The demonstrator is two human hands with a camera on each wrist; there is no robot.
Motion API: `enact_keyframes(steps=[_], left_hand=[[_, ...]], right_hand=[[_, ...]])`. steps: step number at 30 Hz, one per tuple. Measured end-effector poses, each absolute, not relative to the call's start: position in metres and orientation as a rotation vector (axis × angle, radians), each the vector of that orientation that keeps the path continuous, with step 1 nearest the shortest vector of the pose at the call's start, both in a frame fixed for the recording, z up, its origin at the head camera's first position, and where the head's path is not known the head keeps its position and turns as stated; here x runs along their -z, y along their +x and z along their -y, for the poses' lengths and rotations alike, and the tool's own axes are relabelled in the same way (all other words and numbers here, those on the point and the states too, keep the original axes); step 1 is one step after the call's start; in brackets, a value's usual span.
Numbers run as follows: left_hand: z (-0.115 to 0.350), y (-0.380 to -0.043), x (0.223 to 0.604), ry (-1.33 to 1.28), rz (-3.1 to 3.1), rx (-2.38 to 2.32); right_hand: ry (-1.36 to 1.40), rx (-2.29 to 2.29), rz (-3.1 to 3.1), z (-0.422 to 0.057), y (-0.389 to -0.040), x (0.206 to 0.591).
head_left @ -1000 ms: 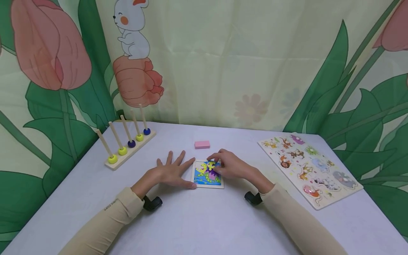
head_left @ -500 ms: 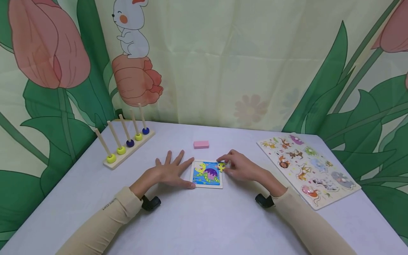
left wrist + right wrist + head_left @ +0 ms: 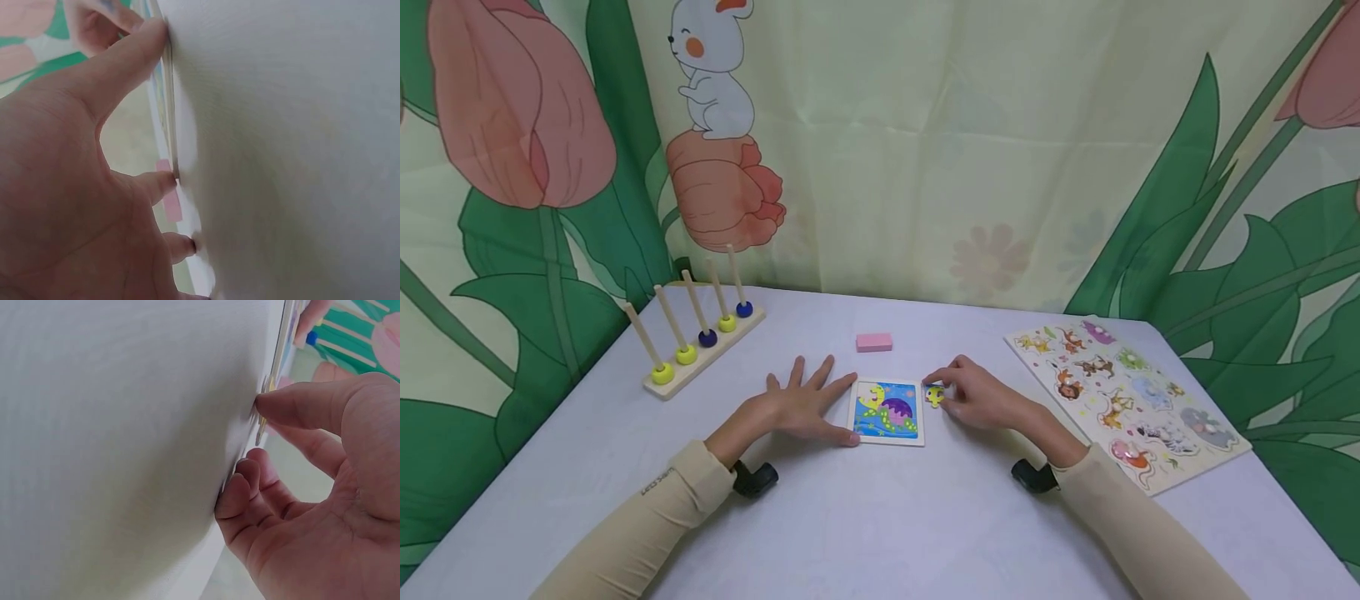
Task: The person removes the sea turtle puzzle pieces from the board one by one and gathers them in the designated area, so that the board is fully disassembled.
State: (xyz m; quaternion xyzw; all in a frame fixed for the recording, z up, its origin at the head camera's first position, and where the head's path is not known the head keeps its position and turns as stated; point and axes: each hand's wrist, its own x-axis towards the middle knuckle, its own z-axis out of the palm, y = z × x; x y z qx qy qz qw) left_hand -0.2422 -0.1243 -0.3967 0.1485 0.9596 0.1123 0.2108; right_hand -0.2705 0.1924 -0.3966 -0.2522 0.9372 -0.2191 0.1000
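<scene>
In the head view a small square jigsaw puzzle with a picture of a turtle with a purple shell lies flat in its pale frame. My left hand is spread beside it, thumb and index fingertips at the frame's left edge, as the left wrist view also shows. Just right of the frame, my right hand pinches a small yellow-green puzzle piece between thumb and index finger, close over the table. In the right wrist view the piece shows edge-on at the thumb tip, with the other fingers curled against the tabletop.
Behind the puzzle lies a pink block. At the left stands a wooden peg rack with yellow and dark blue beads. A large animal puzzle board lies at the right. A printed cloth hangs behind the table.
My right hand has moved right from over the puzzle, carrying the yellow-green piece off the frame and onto the table side. The left hand stays at the frame's edge.
</scene>
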Motion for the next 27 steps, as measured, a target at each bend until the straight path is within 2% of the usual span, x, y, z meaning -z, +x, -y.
enact_keyframes(steps=[27], left_hand=[[0.1270, -0.2428, 0.3915, 0.425, -2.637, -0.326]], right_hand=[[-0.767, 0.663, -2.733, -0.1937, -0.2717, 0.3966]])
